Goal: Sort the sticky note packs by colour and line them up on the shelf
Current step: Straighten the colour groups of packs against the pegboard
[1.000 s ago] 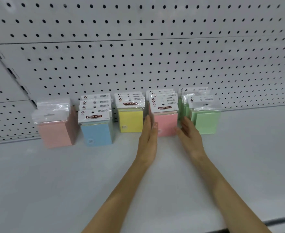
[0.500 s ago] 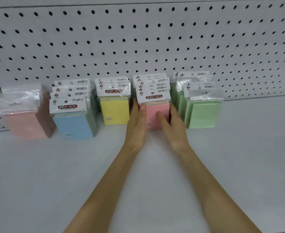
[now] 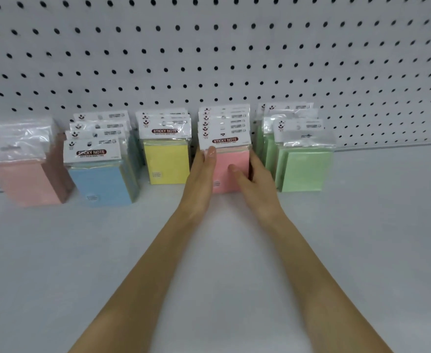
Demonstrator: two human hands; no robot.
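Pink row squeezed between flat left hand and right hand, thumb wrapped across front; yellow row and blue row seen left of it, green row right; sorting judged done, squaring outstanding.

Glossy clear plastic film is shining and crinkling around the pink packs and green packs. Their white paper header cards are looking matt. The shelf and perforated back panel are showing smooth, matt white paint.
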